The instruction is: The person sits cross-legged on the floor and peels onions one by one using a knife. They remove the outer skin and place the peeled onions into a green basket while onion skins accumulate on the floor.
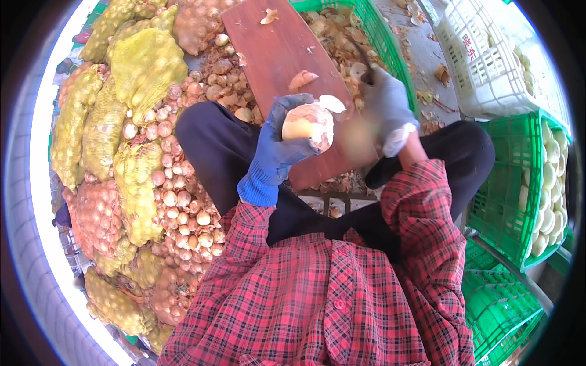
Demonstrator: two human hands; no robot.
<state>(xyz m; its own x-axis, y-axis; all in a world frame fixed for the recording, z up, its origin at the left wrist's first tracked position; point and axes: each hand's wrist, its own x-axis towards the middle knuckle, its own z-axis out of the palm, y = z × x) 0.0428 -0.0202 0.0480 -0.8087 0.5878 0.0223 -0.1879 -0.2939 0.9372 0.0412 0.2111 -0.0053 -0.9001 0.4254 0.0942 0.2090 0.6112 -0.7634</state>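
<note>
My left hand (290, 132), in a blue glove with a dark coated palm, holds a partly peeled onion (309, 126) above the lower part of a reddish-brown wooden board (293, 50). A pale cut piece (332, 104) stands at the onion's upper right edge. To the right my right hand (387, 98), in a grey glove, grips a dark knife (359, 51) whose blade points up and left. A blurred pale round thing (359, 139) shows just below that hand; whether it touches the glove I cannot tell. Bits of onion skin (302, 81) lie on the board.
Loose onions (183, 199) and yellow mesh sacks of onions (144, 68) fill the left side. Behind the board stands a green crate (398, 50) of skins. At right are a white crate (476, 68) and a green crate (503, 183) of pale peeled onions.
</note>
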